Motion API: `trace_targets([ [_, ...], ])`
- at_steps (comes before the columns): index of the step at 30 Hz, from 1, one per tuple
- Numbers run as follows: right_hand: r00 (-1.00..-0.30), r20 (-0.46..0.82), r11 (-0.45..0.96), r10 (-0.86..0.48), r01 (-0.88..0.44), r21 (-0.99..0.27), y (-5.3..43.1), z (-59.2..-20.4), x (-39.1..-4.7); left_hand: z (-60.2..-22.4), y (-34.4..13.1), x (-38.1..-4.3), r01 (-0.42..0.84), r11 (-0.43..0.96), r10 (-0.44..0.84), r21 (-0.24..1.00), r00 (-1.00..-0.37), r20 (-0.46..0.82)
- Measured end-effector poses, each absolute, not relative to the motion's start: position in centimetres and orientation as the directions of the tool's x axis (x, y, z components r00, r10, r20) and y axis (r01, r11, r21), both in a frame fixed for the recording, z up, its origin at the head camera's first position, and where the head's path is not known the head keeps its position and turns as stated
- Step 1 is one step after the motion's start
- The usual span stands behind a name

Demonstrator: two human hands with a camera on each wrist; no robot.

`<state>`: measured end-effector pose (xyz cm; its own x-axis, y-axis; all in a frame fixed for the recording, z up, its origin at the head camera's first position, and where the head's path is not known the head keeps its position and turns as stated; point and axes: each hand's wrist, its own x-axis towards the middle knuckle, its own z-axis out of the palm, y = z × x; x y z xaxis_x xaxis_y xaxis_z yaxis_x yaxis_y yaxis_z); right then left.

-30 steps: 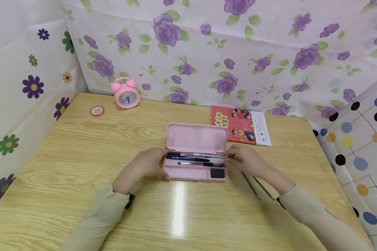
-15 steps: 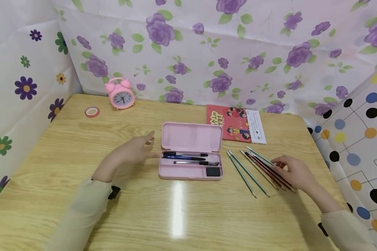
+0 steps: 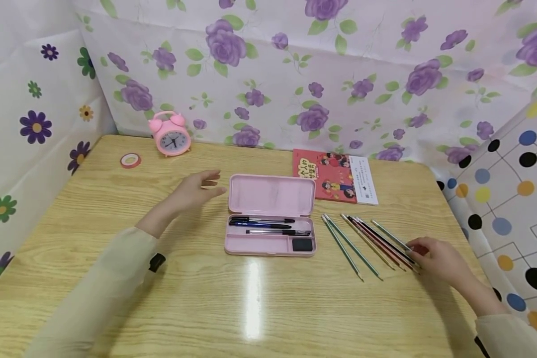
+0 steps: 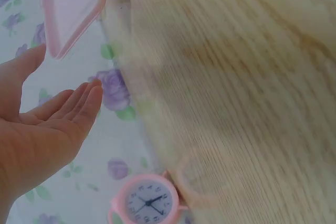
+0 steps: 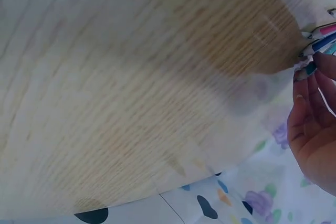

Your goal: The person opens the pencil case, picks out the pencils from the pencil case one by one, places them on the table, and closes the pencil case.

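Observation:
My right hand (image 3: 440,258) pinches the near end of a green pencil (image 3: 388,233) between thumb and fingers, close over the table. In the right wrist view the teal pencil (image 5: 307,71) shows between the fingertips. Beside it several pencils (image 3: 371,238) lie side by side, and two green pencils (image 3: 343,248) lie left of them. A pink pencil case (image 3: 257,243) stands with its lid raised, holding several pens (image 3: 268,225) and a black block (image 3: 302,244). My left hand (image 3: 194,191) hovers just left of the lid, fingers extended, holding nothing.
A red book (image 3: 337,174) lies behind the pencil case. At the back left stand a pink alarm clock (image 3: 172,139) and a small roll of tape (image 3: 130,160). Floral cloth (image 3: 268,74) hangs behind the wooden table (image 3: 183,298).
My right hand has moved from the case's right end to the right, and the bunch of pencils now lies on the table. My left hand has let go of the case and drawn back.

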<state>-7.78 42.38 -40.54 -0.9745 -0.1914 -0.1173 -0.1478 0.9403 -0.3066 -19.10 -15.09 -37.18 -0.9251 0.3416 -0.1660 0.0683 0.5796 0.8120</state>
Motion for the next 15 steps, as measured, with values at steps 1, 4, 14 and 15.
trace_targets([
  [1,-0.972,-0.129,0.941,-0.197,-0.15,-0.304,42.3,-40.5,-7.8,-37.3,-14.9,-19.2,0.058,0.571,0.34,0.819,-0.925,-0.172],
  [4,-0.967,-0.137,0.944,-0.217,-0.172,-0.28,42.0,-40.0,-8.1,-37.6,-14.0,-19.4,0.043,0.539,0.343,0.841,-0.923,-0.172],
  [14,-0.945,-0.086,0.921,-0.316,-0.283,-0.268,37.6,-37.8,-11.7,-38.0,-11.3,-21.1,0.02,0.519,0.34,0.855,-0.922,-0.185],
  [15,-0.941,-0.088,0.916,-0.326,-0.291,-0.278,36.8,-37.6,-12.2,-38.1,-11.1,-21.3,0.032,0.524,0.345,0.851,-0.922,-0.178],
])
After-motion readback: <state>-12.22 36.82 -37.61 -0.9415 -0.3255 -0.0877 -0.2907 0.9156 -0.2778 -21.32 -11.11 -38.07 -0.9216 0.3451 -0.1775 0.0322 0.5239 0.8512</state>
